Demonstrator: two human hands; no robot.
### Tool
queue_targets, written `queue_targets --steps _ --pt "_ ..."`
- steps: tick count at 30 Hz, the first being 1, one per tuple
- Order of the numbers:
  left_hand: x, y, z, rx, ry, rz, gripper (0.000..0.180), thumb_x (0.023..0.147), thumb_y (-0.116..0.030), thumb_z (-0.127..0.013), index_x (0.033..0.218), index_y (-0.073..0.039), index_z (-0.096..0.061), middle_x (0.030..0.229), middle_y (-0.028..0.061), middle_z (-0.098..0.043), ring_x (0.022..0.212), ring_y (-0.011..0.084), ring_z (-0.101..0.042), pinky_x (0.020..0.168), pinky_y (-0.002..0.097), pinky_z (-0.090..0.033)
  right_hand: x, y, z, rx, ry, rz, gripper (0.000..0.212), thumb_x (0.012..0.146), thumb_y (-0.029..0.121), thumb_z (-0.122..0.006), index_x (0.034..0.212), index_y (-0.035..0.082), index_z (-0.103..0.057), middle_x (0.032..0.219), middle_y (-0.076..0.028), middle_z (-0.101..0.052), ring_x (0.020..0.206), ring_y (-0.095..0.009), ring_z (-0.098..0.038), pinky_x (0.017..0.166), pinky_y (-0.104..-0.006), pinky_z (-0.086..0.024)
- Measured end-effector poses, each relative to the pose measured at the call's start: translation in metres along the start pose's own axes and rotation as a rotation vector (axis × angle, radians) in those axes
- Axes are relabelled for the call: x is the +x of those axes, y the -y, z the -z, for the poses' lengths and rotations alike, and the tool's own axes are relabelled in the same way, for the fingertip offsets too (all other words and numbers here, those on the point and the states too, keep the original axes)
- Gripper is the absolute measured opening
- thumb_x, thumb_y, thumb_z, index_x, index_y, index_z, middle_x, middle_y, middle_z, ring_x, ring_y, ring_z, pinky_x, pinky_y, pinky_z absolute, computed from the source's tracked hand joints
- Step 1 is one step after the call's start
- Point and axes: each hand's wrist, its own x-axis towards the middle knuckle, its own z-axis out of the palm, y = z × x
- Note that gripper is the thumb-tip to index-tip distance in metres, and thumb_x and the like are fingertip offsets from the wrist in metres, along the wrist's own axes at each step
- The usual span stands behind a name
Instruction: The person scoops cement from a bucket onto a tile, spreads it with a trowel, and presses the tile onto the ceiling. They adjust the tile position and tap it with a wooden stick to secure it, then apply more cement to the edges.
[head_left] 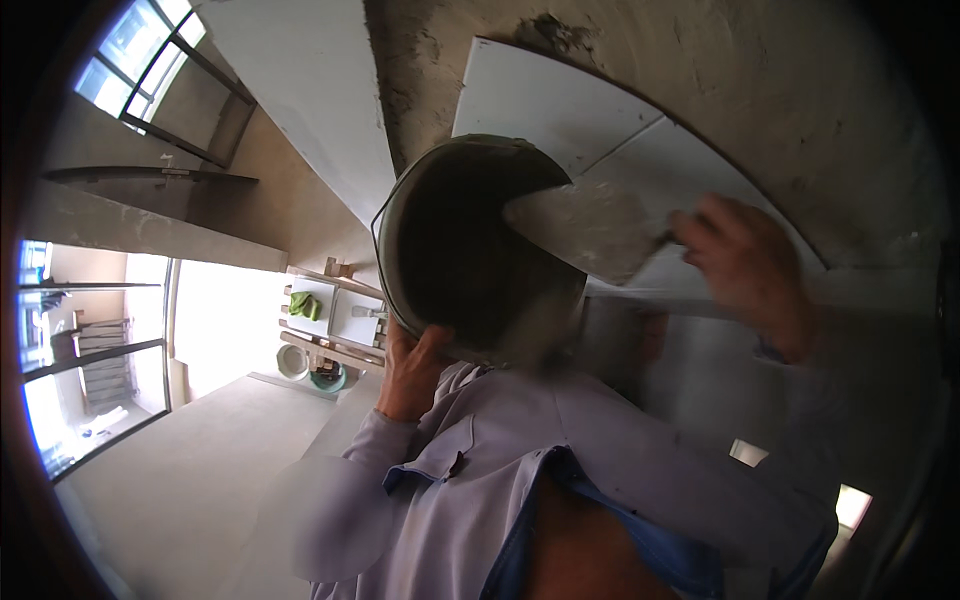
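A dark, round bucket with a thin wire handle is in front of my chest, its mouth facing up toward me. My left hand grips its near left side, fingers closed against the wall. My right hand, slightly blurred, is closed on the handle of a trowel. The trowel's wide blade is smeared with grey matter, and its tip reaches over the right part of the bucket's mouth. The inside of the bucket is too dark to show what it holds.
White tiles are set on the rough grey wall beyond the bucket. A pale panel stands at upper left. Farther left, a wooden rack bears white tiles and a green cloth, with tubs beside it. Framed windows stand at far left.
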Motion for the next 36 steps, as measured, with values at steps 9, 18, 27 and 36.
queue_targets --steps 9,18,27,36 --pt "-0.007 0.000 -0.004 0.593 0.085 -0.410 0.032 0.084 0.004 -0.057 0.115 -0.004 -0.061 0.136 0.0303 -0.039 0.116 0.0423 -0.055 0.096 0.0467 -0.048 0.044 0.043 -0.111 -0.364 -0.286 0.189 0.004 0.074 0.017 -0.065 0.075 0.013 -0.064 0.076 0.001 -0.052 0.078 -0.013 -0.053 0.065 -0.0304 -0.038" --pt "-0.016 -0.013 -0.017 0.774 0.128 -0.480 0.037 0.081 0.010 -0.056 0.115 -0.004 -0.062 0.143 0.0386 -0.029 0.124 0.0537 -0.046 0.100 0.0522 -0.044 0.040 0.046 -0.123 -0.047 -0.152 0.227 0.014 0.074 0.015 -0.065 0.087 0.010 -0.068 0.085 -0.004 -0.058 0.085 -0.019 -0.060 0.070 -0.0326 -0.047" --pt "-0.021 -0.017 -0.024 0.377 0.078 -0.276 0.038 0.086 0.007 -0.054 0.123 0.002 -0.053 0.133 0.0294 -0.041 0.117 0.0408 -0.053 0.099 0.0419 -0.045 0.026 0.042 -0.120 0.534 0.066 0.080 0.032 0.084 0.021 -0.066 0.116 0.016 -0.065 0.100 -0.006 -0.062 0.096 -0.026 -0.065 0.079 -0.0408 -0.053" --pt "-0.024 -0.016 -0.013 0.048 -0.071 -0.115 0.034 0.086 0.008 -0.055 0.120 0.003 -0.052 0.122 0.0167 -0.049 0.107 0.0261 -0.060 0.087 0.0349 -0.057 -0.007 0.044 -0.165 1.101 0.016 0.039 0.039 0.076 0.015 -0.077 0.113 0.005 -0.065 0.098 -0.014 -0.064 0.093 -0.031 -0.065 0.081 -0.0406 -0.051"
